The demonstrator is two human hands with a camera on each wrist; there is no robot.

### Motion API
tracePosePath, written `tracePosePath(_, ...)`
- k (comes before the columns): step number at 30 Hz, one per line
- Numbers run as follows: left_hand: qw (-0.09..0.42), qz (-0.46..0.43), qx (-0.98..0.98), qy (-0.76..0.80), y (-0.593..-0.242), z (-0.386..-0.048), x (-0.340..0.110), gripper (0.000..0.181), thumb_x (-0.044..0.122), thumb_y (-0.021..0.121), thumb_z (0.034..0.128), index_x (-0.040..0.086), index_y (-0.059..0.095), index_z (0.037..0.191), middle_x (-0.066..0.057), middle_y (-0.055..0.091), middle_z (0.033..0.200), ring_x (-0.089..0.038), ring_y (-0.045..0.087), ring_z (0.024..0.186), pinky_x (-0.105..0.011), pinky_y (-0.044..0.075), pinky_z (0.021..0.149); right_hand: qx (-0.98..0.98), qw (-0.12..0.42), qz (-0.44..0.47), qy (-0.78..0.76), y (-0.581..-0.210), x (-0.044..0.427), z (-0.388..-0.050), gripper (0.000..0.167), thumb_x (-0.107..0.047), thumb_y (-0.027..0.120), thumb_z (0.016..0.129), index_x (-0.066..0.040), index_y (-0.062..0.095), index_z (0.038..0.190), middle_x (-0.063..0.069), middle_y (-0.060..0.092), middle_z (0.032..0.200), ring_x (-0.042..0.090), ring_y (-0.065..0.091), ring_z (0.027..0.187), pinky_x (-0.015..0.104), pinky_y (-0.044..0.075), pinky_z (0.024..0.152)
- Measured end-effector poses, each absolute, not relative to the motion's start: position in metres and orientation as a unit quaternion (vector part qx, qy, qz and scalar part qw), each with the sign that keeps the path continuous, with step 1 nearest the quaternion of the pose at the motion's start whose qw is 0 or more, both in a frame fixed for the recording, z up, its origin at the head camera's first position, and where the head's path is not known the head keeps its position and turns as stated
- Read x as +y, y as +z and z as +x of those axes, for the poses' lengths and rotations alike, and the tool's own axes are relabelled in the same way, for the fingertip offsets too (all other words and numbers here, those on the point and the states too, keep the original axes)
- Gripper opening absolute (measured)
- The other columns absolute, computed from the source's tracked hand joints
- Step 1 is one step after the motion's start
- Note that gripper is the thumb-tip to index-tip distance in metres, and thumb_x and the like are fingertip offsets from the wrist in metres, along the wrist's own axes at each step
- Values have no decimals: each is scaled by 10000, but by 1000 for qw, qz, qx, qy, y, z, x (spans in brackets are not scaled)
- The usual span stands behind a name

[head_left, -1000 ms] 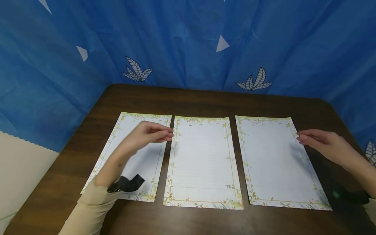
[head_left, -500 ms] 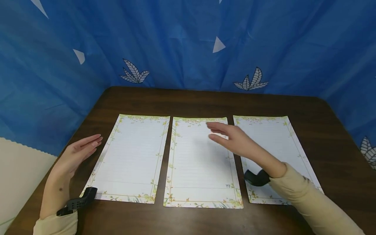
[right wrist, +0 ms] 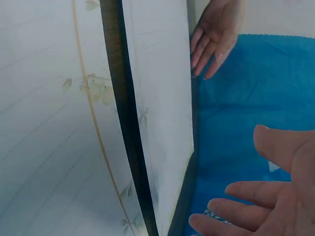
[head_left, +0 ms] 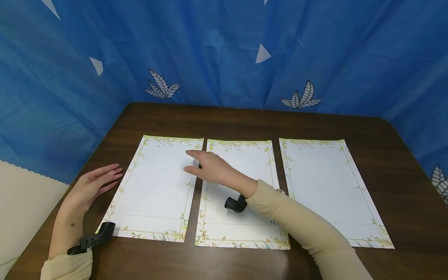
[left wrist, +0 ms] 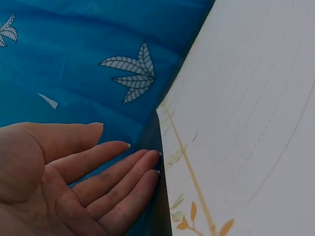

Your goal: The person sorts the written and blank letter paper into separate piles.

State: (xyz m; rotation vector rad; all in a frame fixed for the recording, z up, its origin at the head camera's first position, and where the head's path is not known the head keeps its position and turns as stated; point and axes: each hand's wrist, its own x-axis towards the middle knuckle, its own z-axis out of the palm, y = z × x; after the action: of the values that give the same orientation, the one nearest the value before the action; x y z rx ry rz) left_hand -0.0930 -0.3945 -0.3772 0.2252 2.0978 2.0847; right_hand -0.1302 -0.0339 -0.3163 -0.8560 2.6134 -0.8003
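Three sheets of lined paper with leafy printed borders lie side by side: a left sheet (head_left: 154, 190), a middle sheet (head_left: 220, 229) and a right sheet (head_left: 322, 182). My left hand (head_left: 89, 188) is beside the left sheet's outer edge, fingers extended and holding nothing. In the left wrist view its fingertips (left wrist: 150, 179) come close to that edge; contact cannot be told. Over the gap between the left and middle sheets hovers my right hand (head_left: 213, 168), thumb and fingers spread apart with nothing between them. Its forearm hides part of the middle and right sheets.
The sheets rest on a dark brown wooden table (head_left: 245, 120). A blue curtain (head_left: 217, 58) with white leaf prints hangs behind and along both sides. Black wrist devices sit on the left wrist (head_left: 92, 239) and right wrist (head_left: 236, 204).
My left hand has moved left, from between the left and middle sheets to the left sheet's outer edge. My right hand has swept left from the right sheet's outer edge, its fingers spreading.
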Motion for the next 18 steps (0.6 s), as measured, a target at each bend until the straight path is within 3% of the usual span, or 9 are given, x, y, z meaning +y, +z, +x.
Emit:
tracePosePath(7,105,78,695,707,-377,-91,-394,428,40,481,975,-68,382,1377,59,617,1150,-69,593,1032,-231,478,798,932,204,-291,-76,-339,-64,-130,775,-546,420,931,-83,163,1498,95,74,1544,256,76,1391,384,185,1083)
tracePosePath(15,98,67,741,660,-377,-92,-391,472,107,492,981,-120,344,1368,96,635,1099,-40,609,982,-203,484,769,941,174,-290,-12,-352,-69,-122,833,-573,446,905,-67,151,1497,116,56,1543,308,30,1389,401,173,1086)
tracePosePath(18,89,43,772,628,-376,-92,-390,454,163,514,976,-86,416,1342,130,645,1046,-9,613,938,-175,482,751,942,173,-289,-10,-352,-69,-121,830,-570,442,908,-67,145,1498,114,49,1544,307,29,1389,396,182,1084)
